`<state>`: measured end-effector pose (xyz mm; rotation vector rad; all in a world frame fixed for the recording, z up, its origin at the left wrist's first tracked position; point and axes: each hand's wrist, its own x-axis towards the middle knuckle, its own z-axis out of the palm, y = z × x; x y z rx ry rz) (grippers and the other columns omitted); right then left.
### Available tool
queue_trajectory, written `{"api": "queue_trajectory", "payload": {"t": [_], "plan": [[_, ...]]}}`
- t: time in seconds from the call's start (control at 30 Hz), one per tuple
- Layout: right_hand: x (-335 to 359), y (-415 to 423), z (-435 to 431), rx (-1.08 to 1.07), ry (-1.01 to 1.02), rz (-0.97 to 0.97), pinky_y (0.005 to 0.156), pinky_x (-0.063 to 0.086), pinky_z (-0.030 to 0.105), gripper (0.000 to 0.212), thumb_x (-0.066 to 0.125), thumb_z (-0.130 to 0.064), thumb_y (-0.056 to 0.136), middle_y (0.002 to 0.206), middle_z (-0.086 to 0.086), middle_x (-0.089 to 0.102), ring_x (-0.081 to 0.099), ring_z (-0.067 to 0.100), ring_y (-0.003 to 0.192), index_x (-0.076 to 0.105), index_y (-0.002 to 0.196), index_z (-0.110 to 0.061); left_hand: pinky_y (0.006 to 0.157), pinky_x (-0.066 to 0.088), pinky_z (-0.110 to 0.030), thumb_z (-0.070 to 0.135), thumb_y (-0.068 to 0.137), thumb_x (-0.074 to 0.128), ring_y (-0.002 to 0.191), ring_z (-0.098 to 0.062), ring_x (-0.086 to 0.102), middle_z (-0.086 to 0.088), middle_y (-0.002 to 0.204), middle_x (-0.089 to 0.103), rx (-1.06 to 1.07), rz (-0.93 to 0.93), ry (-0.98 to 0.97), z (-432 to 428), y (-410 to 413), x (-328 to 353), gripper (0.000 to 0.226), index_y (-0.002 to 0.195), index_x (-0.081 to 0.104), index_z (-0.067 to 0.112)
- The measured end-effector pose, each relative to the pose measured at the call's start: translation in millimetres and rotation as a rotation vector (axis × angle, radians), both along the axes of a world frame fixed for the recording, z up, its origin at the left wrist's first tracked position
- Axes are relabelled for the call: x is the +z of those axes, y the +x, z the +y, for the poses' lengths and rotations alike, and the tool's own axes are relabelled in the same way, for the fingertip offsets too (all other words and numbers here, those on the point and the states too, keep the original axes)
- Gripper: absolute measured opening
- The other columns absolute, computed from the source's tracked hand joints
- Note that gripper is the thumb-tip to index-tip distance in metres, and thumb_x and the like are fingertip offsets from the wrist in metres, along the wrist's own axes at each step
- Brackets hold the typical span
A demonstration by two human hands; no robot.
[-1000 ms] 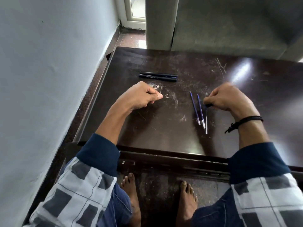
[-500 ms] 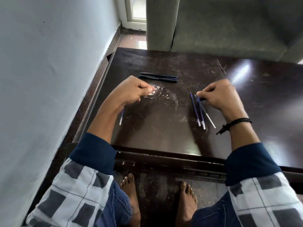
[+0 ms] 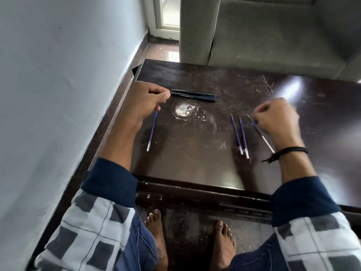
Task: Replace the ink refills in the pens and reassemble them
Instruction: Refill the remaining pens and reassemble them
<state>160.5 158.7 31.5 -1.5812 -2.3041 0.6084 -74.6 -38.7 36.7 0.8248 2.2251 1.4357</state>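
Observation:
Two black pens (image 3: 193,95) lie side by side at the back of the dark table (image 3: 195,169). My left hand (image 3: 143,103) is curled shut, its thumb tip against the pens' left end. A blue refill (image 3: 152,132) lies on the table just below that hand, its upper end by my palm. Two more blue refills (image 3: 240,135) lie parallel at the centre right. My right hand (image 3: 278,119), blurred, pinches a mostly clear refill (image 3: 261,134) that slants down to the right beside them.
A pale wall (image 3: 58,94) runs close along the table's left edge. A grey sofa (image 3: 273,36) stands behind the table. A round white scuff (image 3: 183,111) marks the tabletop. My bare feet (image 3: 156,231) rest under the front edge.
My left hand moved back and left to the pens' end, leaving a blue refill on the table. My right hand swung the clear refill to the right, away from the two blue ones.

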Motion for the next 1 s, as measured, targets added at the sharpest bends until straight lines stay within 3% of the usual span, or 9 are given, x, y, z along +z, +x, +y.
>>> {"api": "queue_trajectory", "payload": {"t": [0.07, 0.17, 0.3, 0.47, 0.6, 0.67, 0.73, 0.83, 1.0], "plan": [[0.4, 19.5, 13.2, -0.084, 0.004, -0.112, 0.089, 0.053, 0.040, 0.017, 0.063, -0.008, 0.083, 0.087, 0.019, 0.071, 0.066, 0.042, 0.103, 0.078, 0.090, -0.009, 0.058, 0.053, -0.015, 0.010, 0.091, 0.072, 0.054, 0.003, 0.060, -0.007, 0.086, 0.074, -0.007, -0.008, 0.003, 2.0, 0.8, -1.8, 0.015, 0.105, 0.078, 0.007], [-7.5, 26.2, 16.5, -0.091, -0.089, -0.221, 0.079, 0.048, 0.035, 0.019, 0.067, -0.007, 0.082, 0.105, 0.028, 0.069, 0.065, 0.044, 0.100, 0.074, 0.099, -0.003, 0.058, 0.054, -0.016, 0.010, 0.091, 0.072, 0.057, 0.001, 0.061, -0.005, 0.085, 0.074, -0.022, 0.001, -0.019, 5.0, 4.1, -3.2, 0.015, 0.105, 0.078, 0.008], [-6.2, 18.2, 16.1, -0.040, -0.140, -0.239, 0.075, 0.045, 0.034, 0.018, 0.068, -0.008, 0.081, 0.090, 0.022, 0.060, 0.060, 0.038, 0.087, 0.068, 0.098, -0.001, 0.056, 0.052, -0.014, 0.012, 0.091, 0.073, 0.052, 0.004, 0.060, -0.003, 0.084, 0.074, -0.019, 0.013, -0.036, 5.9, 4.9, -5.0, 0.014, 0.104, 0.078, 0.011], [-5.4, 10.3, 17.9, -0.010, -0.314, -0.218, 0.069, 0.057, 0.031, 0.011, 0.077, -0.016, 0.077, 0.067, 0.005, 0.073, 0.069, 0.019, 0.063, 0.079, 0.085, -0.008, 0.055, 0.050, -0.013, 0.014, 0.092, 0.072, 0.049, 0.005, 0.059, -0.003, 0.084, 0.074, -0.019, 0.019, -0.043, 6.3, 5.0, -4.8, 0.014, 0.105, 0.078, 0.011], [-2.0, 10.6, 15.6, 0.000, -0.262, -0.141, 0.067, 0.057, 0.031, 0.006, 0.076, -0.017, 0.077, 0.070, 0.007, 0.073, 0.072, 0.024, 0.071, 0.079, 0.072, -0.017, 0.053, 0.047, -0.011, 0.013, 0.092, 0.072, 0.049, 0.005, 0.058, -0.001, 0.083, 0.073, -0.013, 0.016, -0.040, 4.3, 3.4, -2.6, 0.015, 0.105, 0.078, 0.010], [-1.0, 6.4, 10.5, 0.069, -0.237, -0.051, 0.074, 0.062, 0.037, 0.016, 0.074, -0.017, 0.076, 0.072, 0.007, 0.075, 0.073, 0.024, 0.074, 0.078, 0.064, -0.027, 0.051, 0.045, -0.009, 0.010, 0.091, 0.071, 0.048, 0.005, 0.057, 0.001, 0.080, 0.071, -0.001, 0.005, -0.023, 1.8, 0.5, 0.1, 0.014, 0.105, 0.077, 0.008], [-0.5, -6.2, -2.7, 0.224, -0.250, 0.019, 0.075, 0.060, 0.033, 0.020, 0.074, -0.011, 0.078, 0.071, 0.001, 0.076, 0.071, 0.017, 0.071, 0.077, 0.063, -0.024, 0.051, 0.045, -0.009, 0.007, 0.090, 0.072, 0.047, 0.005, 0.057, 0.002, 0.079, 0.070, 0.009, 0.004, -0.017, -2.1, -3.4, 2.6, 0.015, 0.104, 0.077, 0.008], [-5.8, -32.2, -40.3, 0.486, -0.230, -0.026, 0.076, 0.050, 0.023, 0.021, 0.072, -0.008, 0.083, 0.077, -0.005, 0.073, 0.067, 0.011, 0.079, 0.074, 0.076, -0.027, 0.051, 0.045, -0.009, 0.007, 0.088, 0.074, 0.049, 0.000, 0.058, -0.001, 0.076, 0.070, 0.002, -0.004, -0.041, -9.2, -10.7, 4.6, 0.014, 0.102, 0.077, 0.007], [-27.5, -50.2, -67.1, 0.597, -0.175, -0.099, 0.081, 0.047, 0.030, 0.014, 0.067, -0.014, 0.084, 0.090, -0.006, 0.063, 0.062, 0.017, 0.092, 0.074, 0.087, -0.026, 0.055, 0.050, -0.011, 0.009, 0.087, 0.076, 0.056, -0.013, 0.058, -0.003, 0.076, 0.071, -0.006, -0.021, -0.108, -17.4, -22.7, 0.3, 0.015, 0.100, 0.078, 0.003]]}}
